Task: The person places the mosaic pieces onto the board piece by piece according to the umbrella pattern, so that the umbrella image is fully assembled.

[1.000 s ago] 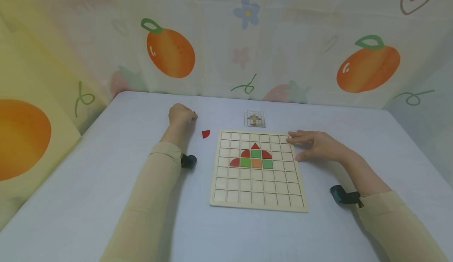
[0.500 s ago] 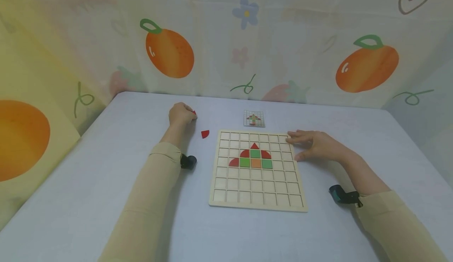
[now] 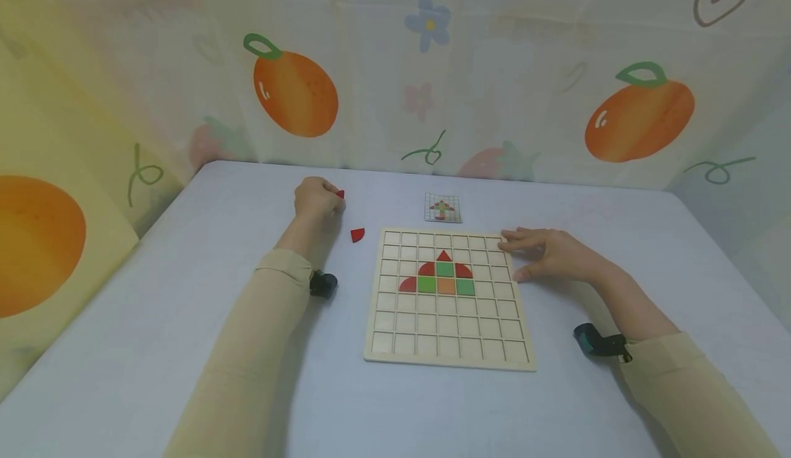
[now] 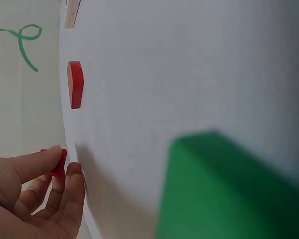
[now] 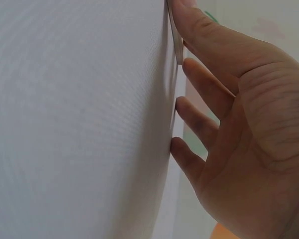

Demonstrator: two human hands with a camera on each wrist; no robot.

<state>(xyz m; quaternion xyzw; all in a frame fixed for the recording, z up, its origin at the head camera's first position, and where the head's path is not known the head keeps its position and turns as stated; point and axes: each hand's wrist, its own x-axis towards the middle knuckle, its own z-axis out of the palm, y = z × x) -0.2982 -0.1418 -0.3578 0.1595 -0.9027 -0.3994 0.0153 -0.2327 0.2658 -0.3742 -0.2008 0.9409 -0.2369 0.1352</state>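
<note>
White table (image 3: 420, 410) | fruit-print backdrop (image 3: 371, 53) | left grip (image 3: 315, 198) pinching red piece (image 4: 60, 167) | right grip (image 3: 559, 255) spread

Both arms wear long, loose sleeves in plain pale beige-yellow. Behind the left hand (image 3: 316, 199), the left sleeve (image 3: 228, 362) ends in a softly creased cuff; behind the right hand (image 3: 559, 253), the right sleeve (image 3: 692, 389) widens away from its cuff. At the inner side of each wrist sits a small dark camera: the left camera (image 3: 324, 284) round-ended, the right camera (image 3: 596, 340) elbow-shaped, tinged teal.
</note>
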